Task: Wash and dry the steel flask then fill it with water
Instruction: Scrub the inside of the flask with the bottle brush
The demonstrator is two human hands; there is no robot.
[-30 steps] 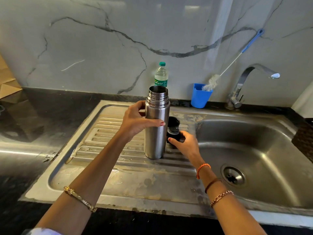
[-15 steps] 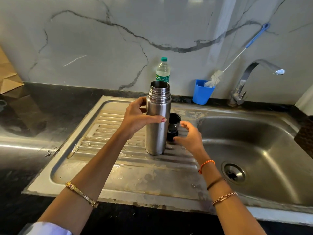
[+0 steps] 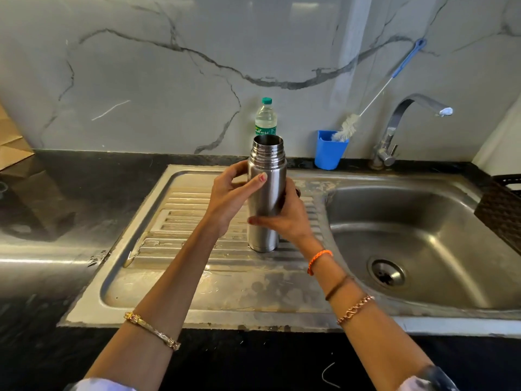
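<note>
The steel flask [image 3: 266, 193] is gripped by both hands. The left hand [image 3: 229, 197] is wrapped round the upper body from the left, thumb laid across the front just below the shoulder, fingers curled behind. The right hand [image 3: 284, 218] is clasped round the middle from the right, thumb crossing the front lower down, fingers hidden behind the body.

The flask is held upright over the ribbed draining board [image 3: 197, 218] of the steel sink unit, left of the basin [image 3: 408, 235]. Whether the base is touching the ribs or lifted just off them cannot be told. The cap is off; the mouth is open and a dark interior is seen. A threaded, stepped neck is visible below the rim. The body is brushed steel, cylindrical, with soft vertical reflections and a narrow band at the base.

Behind the flask a plastic water bottle [image 3: 265, 119] with a green cap is stood against the marble wall. A blue cup [image 3: 329, 150] holding a bottle brush [image 3: 348, 127] is placed near the tap [image 3: 394, 128]. A dark object is partly hidden behind the right hand; it cannot be identified.
</note>
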